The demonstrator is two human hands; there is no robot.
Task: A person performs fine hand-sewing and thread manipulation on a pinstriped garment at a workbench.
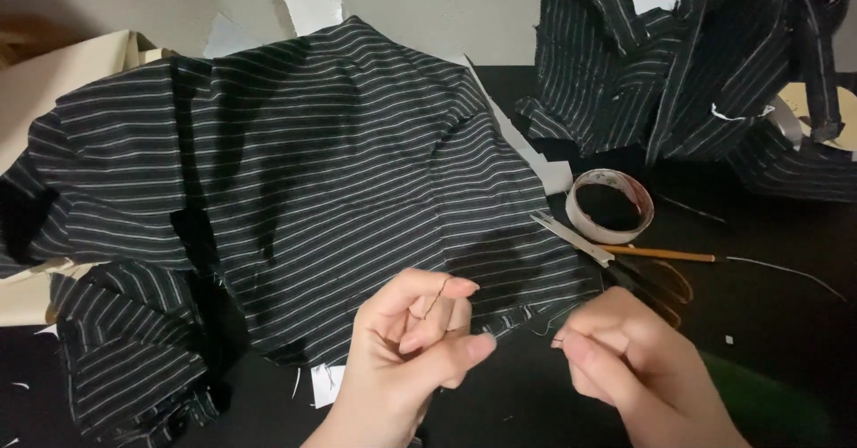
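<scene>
A black garment with thin white stripes [295, 171] lies spread over the dark table. My left hand [411, 341] hovers at its near edge, fingers curled, pinching a thin dark thread [437, 294] between thumb and forefinger. My right hand [625, 359] is beside it to the right, fingertips pinched together on something very fine near the fabric hem; a needle or thread end, too small to tell which. The two hands are a few centimetres apart.
Scissors [580, 243] lie just beyond my right hand, next to a roll of tape [611, 205] and a thin orange pencil [661, 253]. More striped fabric [687, 64] is piled at the back right. Beige paper [54, 82] sits at left.
</scene>
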